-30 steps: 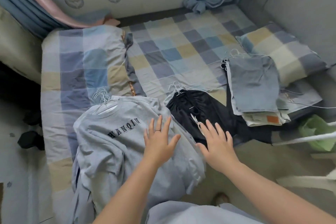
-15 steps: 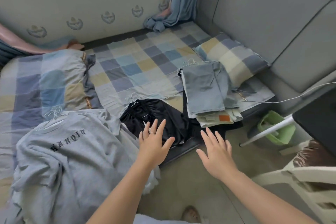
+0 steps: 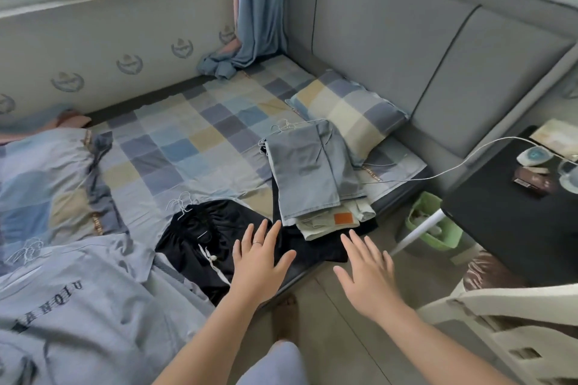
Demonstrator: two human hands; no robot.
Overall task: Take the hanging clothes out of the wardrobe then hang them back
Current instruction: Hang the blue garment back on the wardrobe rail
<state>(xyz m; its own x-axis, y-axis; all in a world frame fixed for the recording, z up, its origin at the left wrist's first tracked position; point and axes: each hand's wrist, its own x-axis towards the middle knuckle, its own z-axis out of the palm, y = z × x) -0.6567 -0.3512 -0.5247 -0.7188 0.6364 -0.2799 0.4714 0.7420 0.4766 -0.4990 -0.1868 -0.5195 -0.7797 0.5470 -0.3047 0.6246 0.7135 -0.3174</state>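
The left hand (image 3: 261,262) and right hand (image 3: 367,275) are spread wide, holding nothing. It is better to lift the black garment (image 3: 203,228) by its hanger (image 3: 183,205), at ten o'clock from the left hand.

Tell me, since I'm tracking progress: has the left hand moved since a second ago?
Yes. The left hand went rightward, off the grey sweatshirt to over the black garment.
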